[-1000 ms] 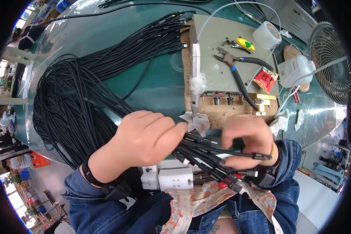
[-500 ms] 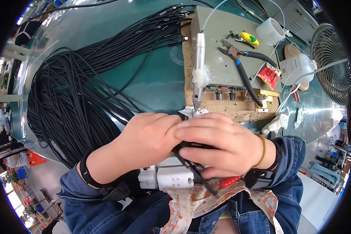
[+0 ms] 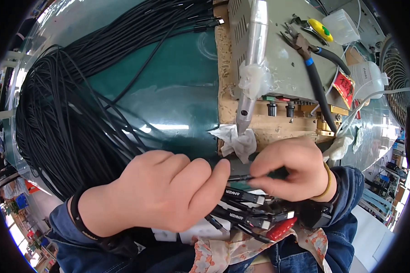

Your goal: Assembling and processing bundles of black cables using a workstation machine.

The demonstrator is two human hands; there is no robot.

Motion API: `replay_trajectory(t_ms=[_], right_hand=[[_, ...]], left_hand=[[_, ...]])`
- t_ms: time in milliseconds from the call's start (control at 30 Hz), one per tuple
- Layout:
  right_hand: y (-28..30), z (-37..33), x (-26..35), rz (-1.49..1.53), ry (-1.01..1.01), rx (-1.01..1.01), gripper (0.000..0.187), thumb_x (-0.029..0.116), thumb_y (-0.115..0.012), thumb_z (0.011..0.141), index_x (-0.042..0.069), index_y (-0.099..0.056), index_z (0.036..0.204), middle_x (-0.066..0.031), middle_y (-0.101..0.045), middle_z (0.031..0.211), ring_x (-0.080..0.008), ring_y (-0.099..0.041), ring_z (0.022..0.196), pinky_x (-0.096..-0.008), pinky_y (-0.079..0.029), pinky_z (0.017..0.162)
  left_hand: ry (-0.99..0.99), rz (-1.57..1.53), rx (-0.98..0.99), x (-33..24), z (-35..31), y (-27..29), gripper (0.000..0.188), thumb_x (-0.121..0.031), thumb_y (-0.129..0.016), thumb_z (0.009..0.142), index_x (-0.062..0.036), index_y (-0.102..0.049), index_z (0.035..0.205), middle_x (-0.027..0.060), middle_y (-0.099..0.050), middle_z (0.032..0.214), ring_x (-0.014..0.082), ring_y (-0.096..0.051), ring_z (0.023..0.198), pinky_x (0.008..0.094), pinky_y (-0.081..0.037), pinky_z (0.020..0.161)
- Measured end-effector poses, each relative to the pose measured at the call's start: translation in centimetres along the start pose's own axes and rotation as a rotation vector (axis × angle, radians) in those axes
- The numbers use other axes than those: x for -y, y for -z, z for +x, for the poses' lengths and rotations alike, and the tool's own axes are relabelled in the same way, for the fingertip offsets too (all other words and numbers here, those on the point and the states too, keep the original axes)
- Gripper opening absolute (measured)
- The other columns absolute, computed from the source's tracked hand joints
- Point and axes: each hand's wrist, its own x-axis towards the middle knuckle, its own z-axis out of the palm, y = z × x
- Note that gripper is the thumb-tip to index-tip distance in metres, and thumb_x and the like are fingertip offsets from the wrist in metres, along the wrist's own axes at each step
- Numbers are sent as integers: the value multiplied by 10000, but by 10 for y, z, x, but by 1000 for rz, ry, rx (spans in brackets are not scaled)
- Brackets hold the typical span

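My left hand (image 3: pixel 164 191) is closed around black cables, whose plug ends stick out past its fingers. With thumb and forefinger, my right hand (image 3: pixel 296 168) pinches the tip of one black cable (image 3: pixel 238 178) just in front of the left fingertips. Below it, several black USB cable plugs (image 3: pixel 242 196) with metal ends fan out to the right. A red tool handle (image 3: pixel 281 229) lies beside those plugs, over my lap. The long bundle of black cables (image 3: pixel 64 123) loops across the left of the table.
Ahead stands a grey box with knobs (image 3: pixel 278 63), carrying cutting pliers (image 3: pixel 316 77), a yellow clipper (image 3: pixel 320 29) and a red packet (image 3: pixel 343 88). A metal nozzle (image 3: pixel 257 45) points down at crumpled tissue (image 3: pixel 236 141). At the right are a white bottle (image 3: pixel 368 78) and a fan (image 3: pixel 394 68).
My hands, together before, have come apart: the right has moved right and pinches a cable tip. The plugs below now show. The whole view has shifted closer to the table.
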Motion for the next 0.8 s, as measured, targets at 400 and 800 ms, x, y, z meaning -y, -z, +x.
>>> replay_trajectory(t_ms=[400, 800], right_hand=[[-26, 5, -18, 696, -442, -405, 166, -62, -588, 862, -33, -559, 1023, -84, -661, 885, -133, -657, 819, -251, -552, 746], [-23, 3, -13, 634, -434, -415, 161, -69, -602, 844, -35, -548, 992, -125, -660, 876, -182, -669, 798, -283, -558, 725]], left_hand=[[197, 104, 155, -4, 3, -8, 293, -85, -666, 707, 48, -629, 965, 43, -513, 727, 150, -532, 550, 247, -430, 475], [145, 112, 103, -3, 4, -9, 278, -69, -660, 708, 62, -629, 951, 69, -539, 737, 144, -522, 531, 242, -410, 457]])
